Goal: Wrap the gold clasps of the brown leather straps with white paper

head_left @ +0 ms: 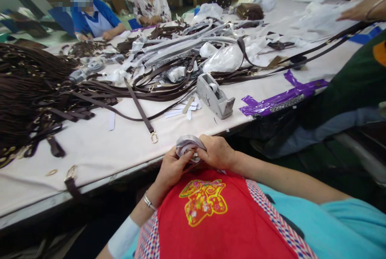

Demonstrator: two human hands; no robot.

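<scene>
A big pale desk point(96, 150) fills much of the head view, and we see other people point(105, 13) around it. Brown straps point(27, 90) and shiny white plastic point(223, 58) lie in messy heaps on top. At the near edge, in front of our red apron point(238, 214), our left hand point(171, 167) and right hand point(219, 151) have their fingers wrapped around a small grey-white roll point(189, 141). Past it, a grey tape holder point(212, 98) sits beside some paper strips point(177, 112).

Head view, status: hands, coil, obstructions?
Left hand and right hand both gripping grey coil. Coil by edge of table, partly behind fingers. Tape dispenser, brown straps beyond, not blocking hands.
</scene>
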